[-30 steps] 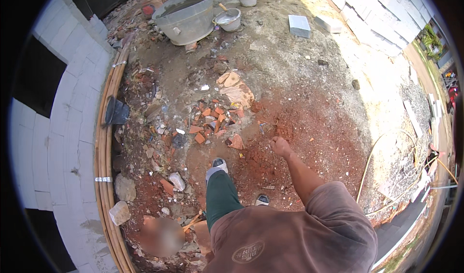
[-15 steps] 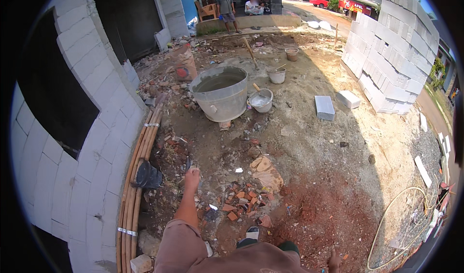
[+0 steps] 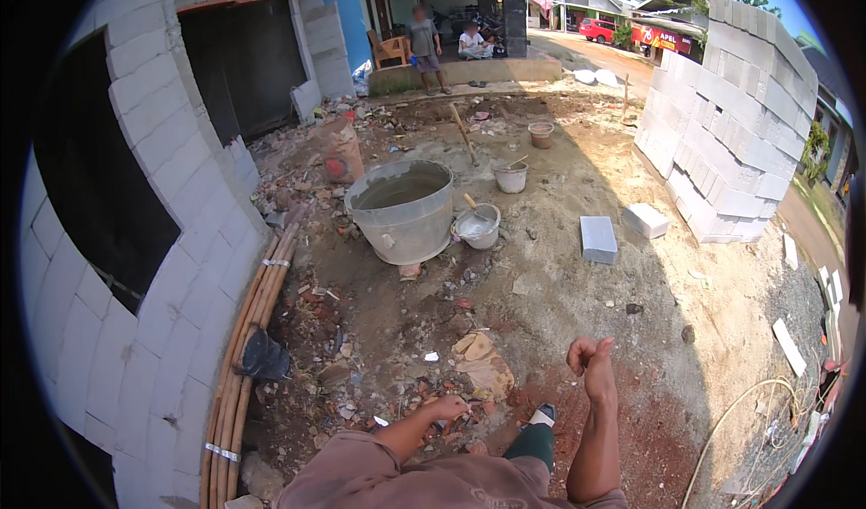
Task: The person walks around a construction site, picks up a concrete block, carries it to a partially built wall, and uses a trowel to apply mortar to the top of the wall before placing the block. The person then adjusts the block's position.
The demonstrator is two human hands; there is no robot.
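My left hand [image 3: 448, 407] is low in front of me, its fingers curled in, above a scatter of broken red brick. Raised to the right is my right hand [image 3: 593, 361], fingers bent toward the palm and thumb sticking up, with nothing seen in it. Neither hand touches anything around it. Ahead stands a large grey tub [image 3: 401, 225] of greyish mix or water. Beside it is a small bucket [image 3: 478, 228] with a wooden-handled tool in it. A flattened brown sack [image 3: 484, 365] lies on the ground between my hands and the tub.
Bamboo poles [image 3: 236, 392] and a black bucket [image 3: 262, 356] lie along the block wall [image 3: 162, 365] at left. Two loose blocks [image 3: 598, 241] sit before a tall block stack [image 3: 722, 139]. A hose [image 3: 722, 419] curls at right. Two people [image 3: 424, 45] are by the porch.
My left hand has moved down and right, toward my body. My right hand has risen from the lower edge. The tub and buckets appear lower and slightly left, as the view has tilted up.
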